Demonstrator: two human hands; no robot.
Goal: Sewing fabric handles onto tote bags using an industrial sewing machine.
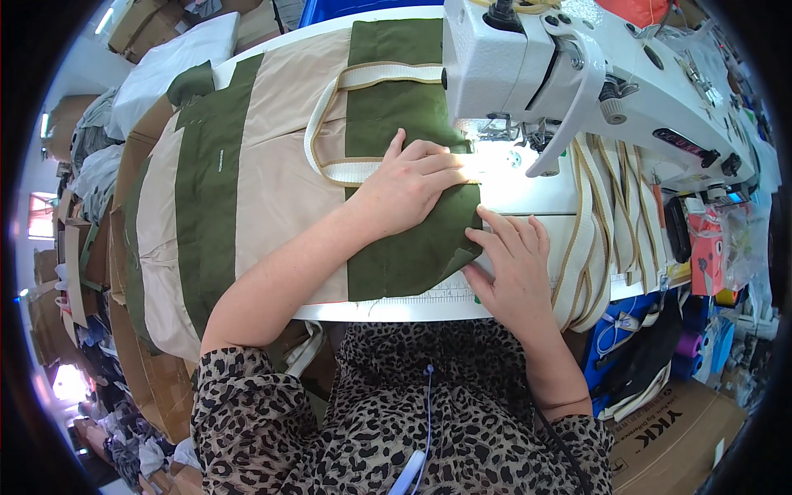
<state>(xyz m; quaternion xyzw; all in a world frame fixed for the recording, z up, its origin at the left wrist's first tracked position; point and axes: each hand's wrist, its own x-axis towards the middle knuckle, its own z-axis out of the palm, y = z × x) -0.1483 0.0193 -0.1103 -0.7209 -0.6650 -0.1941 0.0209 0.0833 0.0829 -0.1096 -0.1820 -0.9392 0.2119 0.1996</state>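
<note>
A large green and beige striped fabric panel (285,107) is spread over the white sewing machine table. A cream webbing strap (312,132) with tan edges forms a loop on it, both ends running toward the machine. My left hand (410,183) lies flat with fingers stretched over the lower strap end and the green cloth, just left of the lit needle area. My right hand (513,262) rests at the panel's right edge, fingers apart, its fingertips touching the green border, where a corner folds up. The white sewing machine (528,66) stands above; its needle is lost in glare.
More cream and tan webbing (587,239) hangs in long loops at the table's right. A cardboard box (672,437) sits on the lower right floor. Another carton (157,379) stands below the panel at left, near heaped cloth. A measuring scale (450,293) runs along the table's front edge.
</note>
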